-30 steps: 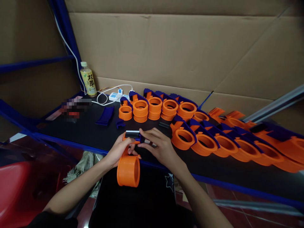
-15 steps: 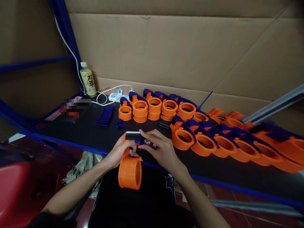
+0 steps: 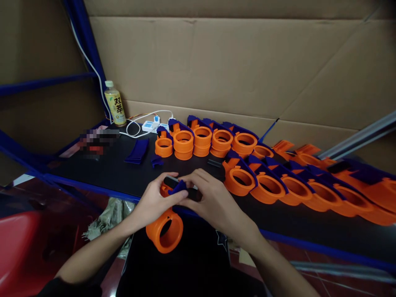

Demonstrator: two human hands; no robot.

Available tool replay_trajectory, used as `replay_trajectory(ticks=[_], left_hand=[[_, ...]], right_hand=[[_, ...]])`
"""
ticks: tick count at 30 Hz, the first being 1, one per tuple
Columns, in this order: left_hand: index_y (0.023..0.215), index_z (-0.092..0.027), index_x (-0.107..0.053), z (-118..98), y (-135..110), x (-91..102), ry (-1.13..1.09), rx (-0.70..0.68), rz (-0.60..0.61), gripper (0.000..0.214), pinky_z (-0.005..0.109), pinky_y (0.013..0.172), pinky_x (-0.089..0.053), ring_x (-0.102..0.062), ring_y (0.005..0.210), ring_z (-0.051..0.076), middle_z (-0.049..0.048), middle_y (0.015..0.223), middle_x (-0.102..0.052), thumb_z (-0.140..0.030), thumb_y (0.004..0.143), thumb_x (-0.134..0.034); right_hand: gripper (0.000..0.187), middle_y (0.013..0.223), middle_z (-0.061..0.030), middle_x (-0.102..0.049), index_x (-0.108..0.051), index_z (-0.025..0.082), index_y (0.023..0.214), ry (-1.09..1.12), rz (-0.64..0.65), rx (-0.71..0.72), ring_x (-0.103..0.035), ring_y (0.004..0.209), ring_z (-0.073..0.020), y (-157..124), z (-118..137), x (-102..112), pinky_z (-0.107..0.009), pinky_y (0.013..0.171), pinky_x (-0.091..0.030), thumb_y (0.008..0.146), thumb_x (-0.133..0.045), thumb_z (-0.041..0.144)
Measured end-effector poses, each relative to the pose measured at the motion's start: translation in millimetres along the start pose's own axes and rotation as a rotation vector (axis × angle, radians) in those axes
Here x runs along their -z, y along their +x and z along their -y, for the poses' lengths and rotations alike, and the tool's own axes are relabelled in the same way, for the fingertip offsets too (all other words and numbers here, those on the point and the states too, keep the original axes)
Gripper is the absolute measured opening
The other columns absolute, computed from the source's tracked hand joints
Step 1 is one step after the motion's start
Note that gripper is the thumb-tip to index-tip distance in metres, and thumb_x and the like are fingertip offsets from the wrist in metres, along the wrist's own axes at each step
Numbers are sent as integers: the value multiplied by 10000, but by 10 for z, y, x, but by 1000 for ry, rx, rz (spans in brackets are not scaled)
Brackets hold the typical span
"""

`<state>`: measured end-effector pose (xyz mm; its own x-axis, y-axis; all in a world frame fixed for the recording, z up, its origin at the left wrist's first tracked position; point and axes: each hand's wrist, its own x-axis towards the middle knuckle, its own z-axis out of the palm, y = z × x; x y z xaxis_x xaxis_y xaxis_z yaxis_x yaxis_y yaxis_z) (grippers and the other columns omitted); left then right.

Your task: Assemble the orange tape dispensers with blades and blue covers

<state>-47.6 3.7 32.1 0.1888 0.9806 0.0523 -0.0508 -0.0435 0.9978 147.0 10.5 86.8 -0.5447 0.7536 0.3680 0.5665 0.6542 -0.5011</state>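
Note:
In front of my body, just over the shelf's front edge, my left hand (image 3: 154, 204) is closed round the frame of an orange tape dispenser (image 3: 167, 235). The dispenser's wide ring hangs below the hand with its opening facing me. My left thumb presses a small dark-blue plastic part (image 3: 178, 187) at the dispenser's upper end. My right hand (image 3: 212, 196) pinches that blue part from the other side. A black strip (image 3: 171, 180) shows behind the fingers, and a dark piece lies partly hidden under my right fingers. How the parts join is covered by the hands.
Rows of orange-and-blue tape dispensers (image 3: 239, 179) fill the shelf's right side and back. Dark-blue plates (image 3: 137, 151), a small blue piece (image 3: 156, 161) and a black strip (image 3: 215, 163) lie nearby. A drink bottle (image 3: 115, 105) and a power strip (image 3: 151, 126) stand at the back left.
The dispenser has turned, so its ring opening now faces me more. My left thumb has come over onto the blue part, and the white toothed edge no longer shows clearly.

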Motion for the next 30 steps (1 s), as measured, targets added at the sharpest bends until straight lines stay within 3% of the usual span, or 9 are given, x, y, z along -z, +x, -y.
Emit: replay_trajectory(ticks=[3,5,7,10,14,19,23,27,30], left_hand=[[1138,-148,-654,19,43,37,-188,104,82,460,392,786,-594,-708,947,279,135,1117,-712,-408,777,-772],[1094,-134,-653,42,88,54,-323,168,100,431,402,725,-609,-733,893,292,164,1091,-723,-394,773,-776],[1078,-126,-650,57,122,67,-392,196,104,419,403,710,-614,-742,894,308,188,1097,-727,-361,760,-791],[1032,-121,-657,65,140,83,-421,201,100,383,396,685,-615,-745,912,332,200,1110,-728,-335,747,-799],[1031,-115,-659,84,154,107,-441,211,110,367,401,690,-617,-743,932,345,206,1128,-722,-330,762,-786],[1061,-113,-646,104,208,129,-484,215,142,371,397,728,-622,-738,949,319,210,1155,-710,-311,777,-781],[1069,-124,-640,82,202,117,-476,198,120,391,406,714,-627,-743,896,295,187,1145,-709,-294,758,-806],[1092,-141,-656,50,174,111,-464,186,90,431,425,741,-629,-733,887,278,138,1101,-699,-278,726,-837],[1116,-153,-678,35,167,137,-479,188,92,433,432,801,-620,-713,933,267,93,990,-701,-252,724,-834]], right_hand=[[274,902,-31,-714,-729,227,1095,58,84,50,-652,761,-151,236,0,121,-273,663,-508,840,-753,321],[222,862,-20,-733,-742,221,1093,71,58,60,-639,674,-124,488,-8,172,-263,631,-495,907,-672,321],[211,942,-35,-752,-743,213,1095,8,25,109,-662,737,-134,786,-5,129,-280,701,-509,942,-619,288],[293,1162,-63,-726,-712,228,1176,-123,150,251,-677,1000,-192,1229,7,-136,-332,868,-509,907,-632,144],[485,1158,-62,-731,-716,217,1173,-312,302,290,-691,985,-198,1632,-24,-581,-281,800,-498,761,-672,-33],[312,956,7,-728,-731,101,997,-351,277,292,-661,891,-101,1787,-120,-789,-220,740,-415,806,-525,-35],[169,881,28,-708,-688,104,841,-308,253,322,-632,832,-74,1820,-196,-799,-189,701,-388,796,-567,-4],[176,956,-8,-703,-659,158,897,-262,217,344,-614,842,-111,1851,-222,-756,-208,671,-380,790,-600,31],[137,949,-20,-678,-611,175,950,-120,106,321,-595,850,-131,1827,-164,-632,-239,714,-403,836,-587,104]])
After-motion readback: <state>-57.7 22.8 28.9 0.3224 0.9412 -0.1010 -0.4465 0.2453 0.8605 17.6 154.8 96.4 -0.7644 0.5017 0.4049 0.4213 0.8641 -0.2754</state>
